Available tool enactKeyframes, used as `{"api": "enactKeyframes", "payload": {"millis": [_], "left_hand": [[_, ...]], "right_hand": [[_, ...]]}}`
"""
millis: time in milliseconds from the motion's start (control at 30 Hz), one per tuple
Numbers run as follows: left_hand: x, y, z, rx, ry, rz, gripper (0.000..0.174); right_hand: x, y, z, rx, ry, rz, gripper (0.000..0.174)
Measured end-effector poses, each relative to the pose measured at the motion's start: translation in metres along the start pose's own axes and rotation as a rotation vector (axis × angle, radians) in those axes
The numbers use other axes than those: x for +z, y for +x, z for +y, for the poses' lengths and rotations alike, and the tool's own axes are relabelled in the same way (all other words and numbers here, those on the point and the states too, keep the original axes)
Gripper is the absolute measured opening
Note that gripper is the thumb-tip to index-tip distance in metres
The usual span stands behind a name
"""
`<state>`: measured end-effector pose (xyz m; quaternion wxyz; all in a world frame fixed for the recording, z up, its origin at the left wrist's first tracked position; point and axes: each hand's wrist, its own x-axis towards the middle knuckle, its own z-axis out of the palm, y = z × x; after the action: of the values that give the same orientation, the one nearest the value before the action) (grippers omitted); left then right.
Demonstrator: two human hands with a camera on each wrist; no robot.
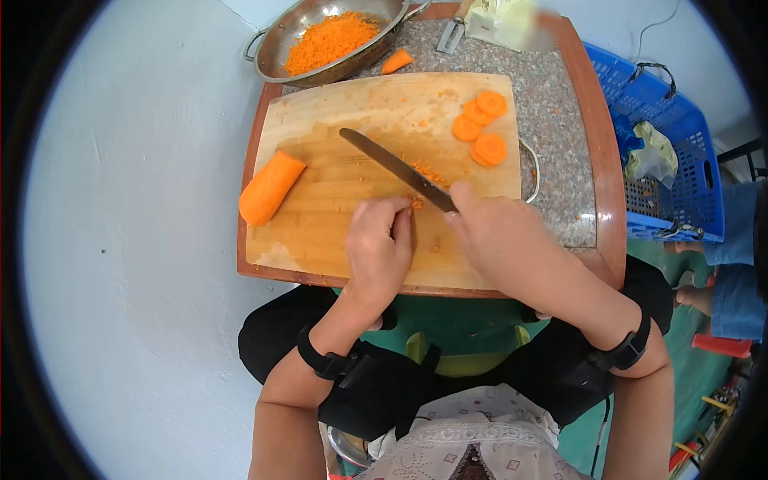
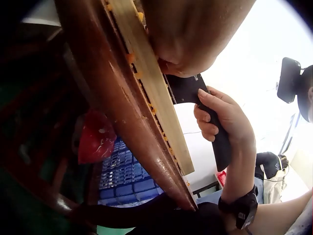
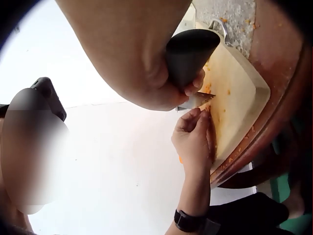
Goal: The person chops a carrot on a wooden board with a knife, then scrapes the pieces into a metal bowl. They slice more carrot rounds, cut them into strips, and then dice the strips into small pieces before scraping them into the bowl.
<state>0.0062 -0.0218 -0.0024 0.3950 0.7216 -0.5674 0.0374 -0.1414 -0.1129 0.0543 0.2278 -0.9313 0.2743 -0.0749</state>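
The top edge cuts off the pan (image 1: 346, 70) and the partly blurred packet (image 1: 498, 24).

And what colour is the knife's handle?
Black; the handle shows best in the right wrist view.

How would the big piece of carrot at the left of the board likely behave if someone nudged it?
The large carrot piece would probably roll, since its sides look rounded and it lies lengthwise on the flat cutting board. It looks thick and solid, so it would likely stay stiff rather than bend.

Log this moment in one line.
right hand: grips knife | left hand: curled fingers at carrot bits | board: large carrot piece left, slices upper right
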Motion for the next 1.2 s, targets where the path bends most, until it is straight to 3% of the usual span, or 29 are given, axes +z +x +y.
{"api": "enactKeyframes", "payload": {"millis": [167,367,667,767,1200], "left_hand": [[0.002,0.002,0.003,-0.221,-0.118,-0.030,0.009],[0.005,0.002,0.002,-0.266,-0.154,0.010,0.013],[0.004,0.002,0.000,-0.231,-0.074,-0.018,0.013],[0.005,0.002,-0.001,-0.226,-0.074,-0.010,0.014],[0.007,0.002,0.002,-0.237,-0.160,0.020,0.017]], "right_hand": [[-0.014,-0.013,-0.003,-0.026,0.035,0.018,0.014],[-0.016,-0.022,-0.009,-0.047,-0.036,-0.044,0.013],[-0.011,-0.012,-0.007,-0.129,-0.014,-0.046,0.011],[-0.001,-0.002,-0.006,-0.022,-0.028,-0.051,0.011],[-0.017,-0.017,-0.012,-0.063,-0.053,-0.081,0.013]]}}
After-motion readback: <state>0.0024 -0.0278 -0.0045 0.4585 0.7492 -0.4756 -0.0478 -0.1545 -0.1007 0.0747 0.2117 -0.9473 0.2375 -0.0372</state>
